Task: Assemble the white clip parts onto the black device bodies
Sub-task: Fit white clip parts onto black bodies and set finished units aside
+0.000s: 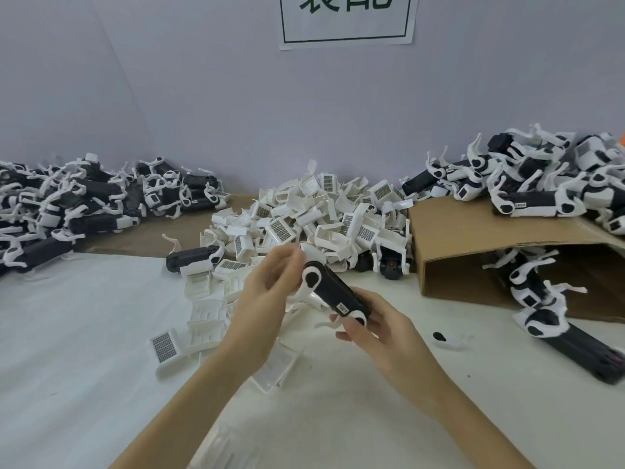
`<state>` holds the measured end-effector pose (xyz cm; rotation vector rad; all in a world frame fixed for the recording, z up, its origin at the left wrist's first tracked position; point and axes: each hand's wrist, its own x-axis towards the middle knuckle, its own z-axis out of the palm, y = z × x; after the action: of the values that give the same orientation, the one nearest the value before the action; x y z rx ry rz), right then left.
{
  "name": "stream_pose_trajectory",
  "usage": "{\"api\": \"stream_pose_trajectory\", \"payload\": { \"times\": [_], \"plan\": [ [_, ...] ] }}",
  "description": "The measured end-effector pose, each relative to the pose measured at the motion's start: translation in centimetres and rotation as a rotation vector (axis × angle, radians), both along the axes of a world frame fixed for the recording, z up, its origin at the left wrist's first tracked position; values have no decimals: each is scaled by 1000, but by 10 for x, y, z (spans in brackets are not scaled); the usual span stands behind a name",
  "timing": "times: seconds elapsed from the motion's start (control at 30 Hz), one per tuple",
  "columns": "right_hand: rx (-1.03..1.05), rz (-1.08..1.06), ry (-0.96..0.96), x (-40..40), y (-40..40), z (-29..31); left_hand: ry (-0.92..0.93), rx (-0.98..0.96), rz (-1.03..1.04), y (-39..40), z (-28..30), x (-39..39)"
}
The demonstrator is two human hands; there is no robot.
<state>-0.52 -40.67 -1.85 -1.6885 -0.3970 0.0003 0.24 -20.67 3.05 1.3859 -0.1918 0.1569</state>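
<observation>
While both hands hold it, black body (333, 292) w/ white clips.

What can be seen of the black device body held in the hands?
The black device body is an elongated, matte, plastic-looking bar, held above the white table and tilted, its far end up-left and its near end down-right. A white round-headed clip piece sits at the far end, another at the near end, with a small white label beside it. The left hand grips the far end, the right hand cradles the near end. Its underside is hidden.
</observation>
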Motion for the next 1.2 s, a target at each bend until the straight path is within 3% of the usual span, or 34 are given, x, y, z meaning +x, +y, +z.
{"api": "stream_pose_trajectory", "payload": {
  "times": [0.1,0.23,0.3,0.4,0.43,0.53,0.7,0.77,0.87,0.97,1.03,1.2],
  "plan": [
    [77,16,44,-1,-1,-1,182,-191,-86,10,2,5],
    [145,22,66,1,0,-2,317,-246,-193,20,6,10],
    [132,-27,43,2,1,-3,264,-87,-139,20,9,9],
    [61,-100,-16,0,6,-4,64,348,-3,14,5,5],
    [38,-94,-38,-1,8,-3,7,389,61,11,1,5],
    [-18,-53,-85,-1,10,-5,-72,335,162,5,-2,5],
    [257,2,112,1,26,-5,-46,88,204,14,2,12],
    [94,20,87,-6,31,-6,-61,42,321,23,5,16],
    [-427,129,-291,-22,38,-16,-103,2,461,39,9,21],
    [-710,231,-493,-23,50,-20,-56,-33,483,47,7,26],
    [-800,200,-591,-21,54,-18,-19,-55,474,49,5,29],
    [-761,110,-509,-17,44,-18,-15,-42,442,43,1,29]
  ]
}}
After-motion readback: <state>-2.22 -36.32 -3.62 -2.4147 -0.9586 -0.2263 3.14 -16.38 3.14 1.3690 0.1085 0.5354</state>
